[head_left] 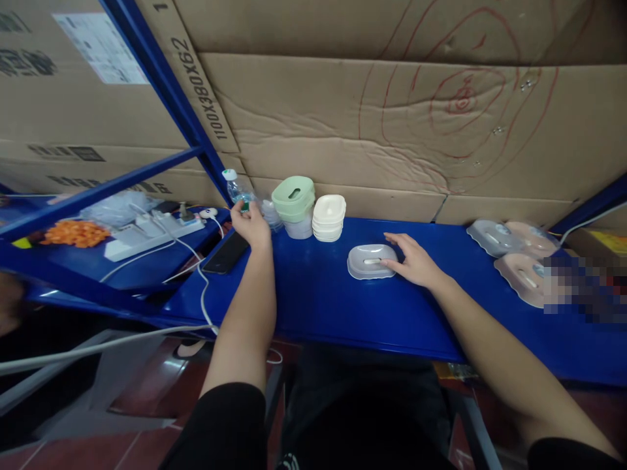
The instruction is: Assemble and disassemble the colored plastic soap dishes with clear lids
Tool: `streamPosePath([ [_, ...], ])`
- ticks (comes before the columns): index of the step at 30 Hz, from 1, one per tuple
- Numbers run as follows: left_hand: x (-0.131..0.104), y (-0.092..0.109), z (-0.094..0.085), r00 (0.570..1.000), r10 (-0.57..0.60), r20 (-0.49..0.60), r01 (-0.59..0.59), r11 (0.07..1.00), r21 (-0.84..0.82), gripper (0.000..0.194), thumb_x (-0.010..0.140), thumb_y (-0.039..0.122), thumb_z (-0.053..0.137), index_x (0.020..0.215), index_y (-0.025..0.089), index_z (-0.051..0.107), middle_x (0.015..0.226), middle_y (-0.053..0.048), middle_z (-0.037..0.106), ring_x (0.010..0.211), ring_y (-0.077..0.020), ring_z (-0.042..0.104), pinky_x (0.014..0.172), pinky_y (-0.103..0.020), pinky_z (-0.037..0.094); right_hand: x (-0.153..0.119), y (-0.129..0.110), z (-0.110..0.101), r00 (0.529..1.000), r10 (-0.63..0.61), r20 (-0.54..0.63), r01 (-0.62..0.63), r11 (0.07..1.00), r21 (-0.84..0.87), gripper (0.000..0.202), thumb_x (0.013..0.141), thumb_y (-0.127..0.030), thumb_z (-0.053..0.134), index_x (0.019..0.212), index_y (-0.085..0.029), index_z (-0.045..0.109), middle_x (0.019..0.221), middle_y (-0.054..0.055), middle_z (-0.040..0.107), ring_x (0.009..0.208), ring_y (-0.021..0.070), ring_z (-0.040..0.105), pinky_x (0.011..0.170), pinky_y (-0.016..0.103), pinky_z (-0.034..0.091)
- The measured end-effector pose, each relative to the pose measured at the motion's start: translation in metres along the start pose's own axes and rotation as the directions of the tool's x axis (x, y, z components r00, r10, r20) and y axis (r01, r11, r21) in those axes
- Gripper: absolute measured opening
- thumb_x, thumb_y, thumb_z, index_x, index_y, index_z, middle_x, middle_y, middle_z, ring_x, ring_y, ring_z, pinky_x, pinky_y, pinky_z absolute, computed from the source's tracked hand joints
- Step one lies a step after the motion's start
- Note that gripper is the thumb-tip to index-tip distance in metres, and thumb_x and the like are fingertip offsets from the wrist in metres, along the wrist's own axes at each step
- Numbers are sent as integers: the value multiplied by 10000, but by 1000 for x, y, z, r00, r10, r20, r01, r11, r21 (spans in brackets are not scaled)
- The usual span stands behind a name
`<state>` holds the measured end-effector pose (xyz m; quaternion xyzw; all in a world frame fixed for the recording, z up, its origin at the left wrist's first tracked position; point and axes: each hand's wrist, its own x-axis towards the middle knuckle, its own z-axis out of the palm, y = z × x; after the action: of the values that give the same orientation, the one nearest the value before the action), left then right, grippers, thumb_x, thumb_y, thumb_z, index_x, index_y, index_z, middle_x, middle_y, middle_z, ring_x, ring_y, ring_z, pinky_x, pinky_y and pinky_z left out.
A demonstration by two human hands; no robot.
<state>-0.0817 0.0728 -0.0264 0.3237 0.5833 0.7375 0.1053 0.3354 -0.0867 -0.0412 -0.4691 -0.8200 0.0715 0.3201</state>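
Grey oval plastic dish [372, 262] with a small white bar at its centre lies flat on the blue desk [313, 307], in front of the seated wearer. Right-hand grip [414, 259]: thumb and fingers spread apart, at the dish's right side; thumb tip reaches the rim or hovers just over it (contact cannot be told from this angle). Left-hand grip [252, 225]: raised in front of a clear plastic bottle with a white cap [235, 186], fingers curled, whether closed on anything cannot be told. The dish lies well to the right of the left hand. Between them, farther back: stacked cream plastic containers [329, 219], beside a green-lidded tub [294, 199]. Black phone [226, 253] lies left of the left forearm.
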Motion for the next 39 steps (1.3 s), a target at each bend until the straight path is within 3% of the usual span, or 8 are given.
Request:
streamPosePath([
  [5,-34,22,3,962,274,-4,-274,960,-63,217,1027,280,525,1184,148,594,676,70,454,606,-127,552,685,-262,487,-1,6,4,985,24,172,-21,1000,-21,1043,812,-778,769,1647,-261,418,1619,208,528,1493,469,498,1204,713,414],
  [8,-80,40,3,832,512,213,-495,859,-132,291,1018,426,563,1116,166,648,685,40,534,574,-125,548,634,-264,475,-2,10,8,973,32,227,-29,999,-19,1151,741,-748,853,1671,-263,380,1643,215,503,1511,484,473,1215,717,398],
  [10,-113,51,1,603,627,494,-619,758,-206,332,988,488,619,1086,180,694,734,4,633,605,-135,605,643,-272,498,-3,12,10,970,46,238,-46,999,-6,1176,729,-701,886,1685,-274,352,1626,210,513,1488,475,504,1203,701,421],
  [13,-150,64,-2,113,578,808,-710,616,-341,470,910,571,731,1215,214,729,1124,-98,762,997,-234,749,847,-332,580,-3,10,9,972,75,223,-83,996,28,1208,721,-642,911,1705,-290,305,1590,197,518,1449,459,545,1170,662,476],
  [16,-162,67,-4,-107,343,933,-712,629,-313,915,763,714,824,1497,218,597,1510,-176,619,1310,-352,668,1017,-424,577,-3,6,6,981,92,171,-102,994,50,1243,714,-642,915,1717,-306,262,1578,193,505,1445,457,541,1161,650,485],
  [20,-155,56,-2,-162,113,980,-696,691,-195,1215,709,757,840,1680,210,358,1625,-211,525,1425,-418,590,1135,-509,513,-1,0,4,996,73,54,-77,994,80,1316,705,-711,896,1734,-314,179,1535,198,537,1396,445,575,1162,665,470],
  [31,-147,54,2,-125,160,979,-605,770,-204,1165,699,642,896,1664,212,406,1652,-189,501,1489,-402,538,1212,-560,469,-1,6,8,998,56,-2,-56,996,72,1188,746,-814,802,1699,-330,284,1553,198,536,1439,468,540,1171,706,449],
  [39,-137,44,1,-174,192,966,-636,727,-259,1103,657,575,926,1624,270,492,1562,-161,607,1389,-402,633,1097,-590,558,-3,6,18,991,61,121,-71,994,84,1352,709,-728,887,1743,-319,118,1552,214,542,1440,460,547,1157,682,476],
])
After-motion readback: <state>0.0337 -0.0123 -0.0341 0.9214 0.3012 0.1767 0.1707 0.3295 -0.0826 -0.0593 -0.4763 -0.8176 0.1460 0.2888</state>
